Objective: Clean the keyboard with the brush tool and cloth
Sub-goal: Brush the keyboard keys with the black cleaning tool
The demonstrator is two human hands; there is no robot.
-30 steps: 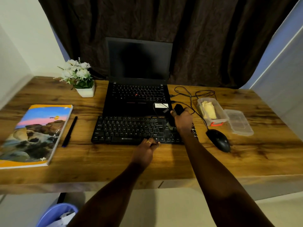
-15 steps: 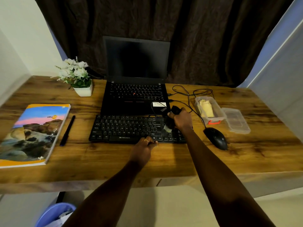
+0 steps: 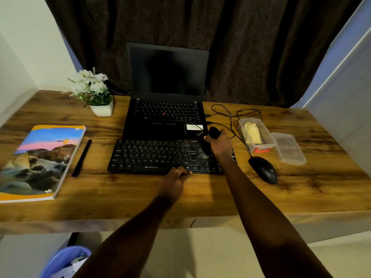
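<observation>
A black external keyboard (image 3: 152,155) lies on the wooden desk (image 3: 200,193) in front of an open black laptop (image 3: 166,109). My right hand (image 3: 219,145) grips a black brush tool (image 3: 208,141) over the keyboard's right part, its pale bristles pointing down onto the keys. At the keyboard's front edge, below the space bar, my left hand (image 3: 174,181) rests with its fingers curled against the edge. A yellow cloth (image 3: 252,133) sits in a clear plastic box (image 3: 267,135) to the right.
A black mouse (image 3: 264,170) lies right of the keyboard, with its cable looping behind. The box's clear lid (image 3: 288,148) is beside the box. A book (image 3: 40,159), a pen (image 3: 81,158) and a white flower pot (image 3: 98,97) occupy the left. A blue bin (image 3: 62,261) stands below.
My right hand with the brush has shifted slightly over the right keys, and the bristles have moved a little. The left hand has stayed at the front edge. The view tilted slightly.
</observation>
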